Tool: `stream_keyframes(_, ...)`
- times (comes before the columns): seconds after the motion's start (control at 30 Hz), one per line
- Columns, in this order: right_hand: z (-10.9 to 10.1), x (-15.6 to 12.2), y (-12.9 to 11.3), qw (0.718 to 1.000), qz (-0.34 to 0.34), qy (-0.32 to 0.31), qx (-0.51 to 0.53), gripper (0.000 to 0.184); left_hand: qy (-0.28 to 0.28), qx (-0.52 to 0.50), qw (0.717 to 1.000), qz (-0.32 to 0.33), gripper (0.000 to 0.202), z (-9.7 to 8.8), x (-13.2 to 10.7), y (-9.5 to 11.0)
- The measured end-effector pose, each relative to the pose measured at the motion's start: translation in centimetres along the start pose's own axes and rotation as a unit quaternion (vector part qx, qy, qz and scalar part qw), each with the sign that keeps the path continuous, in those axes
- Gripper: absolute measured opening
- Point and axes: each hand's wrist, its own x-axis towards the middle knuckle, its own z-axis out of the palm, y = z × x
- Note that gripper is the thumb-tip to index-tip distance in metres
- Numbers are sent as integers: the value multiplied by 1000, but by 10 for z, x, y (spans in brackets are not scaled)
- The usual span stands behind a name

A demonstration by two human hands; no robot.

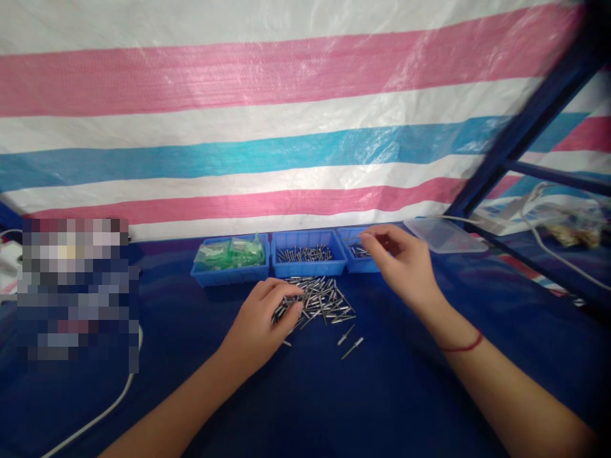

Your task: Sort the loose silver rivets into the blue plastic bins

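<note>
A heap of small metal rivets (pixel 324 300) lies on the blue cloth in front of three blue trays. My left hand (pixel 260 324) rests at the heap's left edge, fingers curled onto several rivets. My right hand (pixel 401 261) hovers over the right blue tray (pixel 351 236), thumb and fingers pinched together; what they hold is too small to make out. The middle blue tray (pixel 308 264) holds rivets. The left blue tray (pixel 229 275) holds green plastic parts (pixel 231 253). Two loose rivets (pixel 351 340) lie nearer to me.
A clear plastic lid (pixel 443 235) lies right of the trays. A dark blue metal frame (pixel 520 137) slants up at the right. A white cable (pixel 102 410) runs along the left. A striped pink, blue and white tarp (pixel 267 114) hangs behind.
</note>
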Motion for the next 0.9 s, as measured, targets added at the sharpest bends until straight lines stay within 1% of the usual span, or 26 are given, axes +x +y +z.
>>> stream_keyframes(0.03,-4,6,11,999,5,22,-48,20,-15,11,1000,17,16,0,0,0)
stream_keyframes(0.1,-11,15,30,986,-10,51,-156,20,-57,39,996,54,16,1,-2,4)
stream_keyframes(0.17,-13,20,43,975,-12,71,-209,23,-102,68,988,89,20,4,-6,12)
stream_keyframes(0.23,-12,20,47,974,-9,74,-213,24,-140,86,979,118,28,9,-12,23)
stream_keyframes(0.33,-6,16,40,981,-25,51,-184,22,-170,114,968,143,36,20,-22,35)
stream_keyframes(0.43,-1,10,26,986,-54,33,-156,20,-154,141,965,157,33,32,-25,35)
stream_keyframes(0.53,2,6,16,989,-64,30,-133,20,-108,157,966,172,23,40,-24,26)
stream_keyframes(0.63,5,2,9,991,-68,13,-112,19,-65,171,967,179,12,41,-21,16)
stream_keyframes(0.73,8,-3,2,993,-77,-10,-90,17,-57,187,965,174,8,38,-20,11)
stream_keyframes(0.9,15,-14,-14,993,-90,-55,-59,14,-60,220,961,154,7,35,-18,14)
